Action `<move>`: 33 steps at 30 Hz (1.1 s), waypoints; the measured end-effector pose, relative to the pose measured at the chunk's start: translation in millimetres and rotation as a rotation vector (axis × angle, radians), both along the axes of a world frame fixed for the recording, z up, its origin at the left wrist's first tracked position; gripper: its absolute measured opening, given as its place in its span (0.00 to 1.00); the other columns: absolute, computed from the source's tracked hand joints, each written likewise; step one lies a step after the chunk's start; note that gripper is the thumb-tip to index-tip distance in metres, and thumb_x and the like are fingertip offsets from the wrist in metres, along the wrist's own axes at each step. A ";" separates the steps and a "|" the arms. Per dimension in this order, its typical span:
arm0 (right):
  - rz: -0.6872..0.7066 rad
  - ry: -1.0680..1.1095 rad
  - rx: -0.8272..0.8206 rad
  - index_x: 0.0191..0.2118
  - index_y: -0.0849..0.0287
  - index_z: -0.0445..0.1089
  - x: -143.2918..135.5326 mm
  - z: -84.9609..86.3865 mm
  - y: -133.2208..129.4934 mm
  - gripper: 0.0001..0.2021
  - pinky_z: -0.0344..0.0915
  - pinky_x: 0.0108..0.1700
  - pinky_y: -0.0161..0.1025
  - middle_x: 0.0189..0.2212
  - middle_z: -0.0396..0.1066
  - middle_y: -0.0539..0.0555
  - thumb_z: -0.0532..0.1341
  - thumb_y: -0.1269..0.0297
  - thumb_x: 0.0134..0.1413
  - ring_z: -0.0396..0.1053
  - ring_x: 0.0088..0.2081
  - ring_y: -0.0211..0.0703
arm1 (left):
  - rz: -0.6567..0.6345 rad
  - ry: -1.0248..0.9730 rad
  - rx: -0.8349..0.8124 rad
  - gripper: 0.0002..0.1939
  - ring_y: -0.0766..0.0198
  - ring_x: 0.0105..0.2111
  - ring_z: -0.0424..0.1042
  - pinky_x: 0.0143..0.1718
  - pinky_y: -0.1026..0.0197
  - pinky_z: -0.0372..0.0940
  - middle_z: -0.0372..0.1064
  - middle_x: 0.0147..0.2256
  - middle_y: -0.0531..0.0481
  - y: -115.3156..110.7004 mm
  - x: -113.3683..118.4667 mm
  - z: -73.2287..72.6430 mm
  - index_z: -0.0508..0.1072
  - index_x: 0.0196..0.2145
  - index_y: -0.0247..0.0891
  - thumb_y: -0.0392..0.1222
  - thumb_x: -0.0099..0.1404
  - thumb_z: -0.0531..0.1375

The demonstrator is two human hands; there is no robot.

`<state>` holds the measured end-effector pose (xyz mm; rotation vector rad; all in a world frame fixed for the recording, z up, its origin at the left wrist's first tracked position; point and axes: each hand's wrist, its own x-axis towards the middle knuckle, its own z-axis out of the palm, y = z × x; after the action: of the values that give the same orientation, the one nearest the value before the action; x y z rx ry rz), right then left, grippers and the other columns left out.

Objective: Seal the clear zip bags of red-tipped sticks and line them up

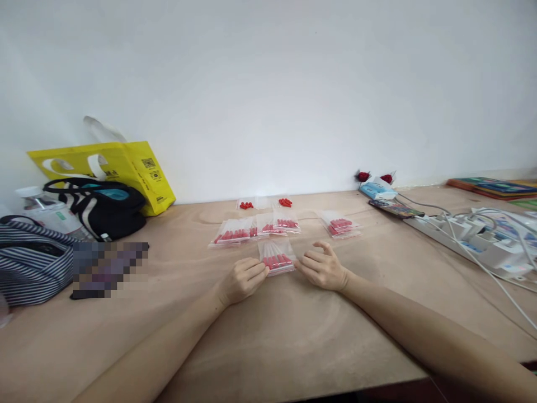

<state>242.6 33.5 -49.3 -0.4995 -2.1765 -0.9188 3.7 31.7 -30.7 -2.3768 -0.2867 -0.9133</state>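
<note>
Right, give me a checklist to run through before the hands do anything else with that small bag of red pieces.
1. Both hands at the bag: ok. The left hand and right hand touch either side of the small clear plastic bag of red pieces.
2. Bag flat on the light wooden table: ok.
3. Bag sealed: cannot tell, too small.
4. Bag apart from the other filled clear bags: ok, they lie farther back.
5. Loose red pieces out of the way: ok, near the wall.
6. White cables away from the hands: ok, far to the right.
</note>
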 end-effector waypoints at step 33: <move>0.011 0.033 -0.081 0.31 0.59 0.65 -1.0 1.8 1.6 0.06 0.49 0.47 0.42 0.22 0.67 0.46 0.53 0.73 0.52 0.62 0.28 0.31 | -0.037 -0.012 -0.017 0.06 0.67 0.26 0.68 0.26 0.64 0.66 0.71 0.28 0.50 0.6 1.3 3.8 0.67 0.35 0.33 0.30 0.59 0.55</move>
<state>241.6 35.2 -47.5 -0.5368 -2.1913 -0.8133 5.0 32.3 -26.9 -2.4003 -0.2561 -0.9458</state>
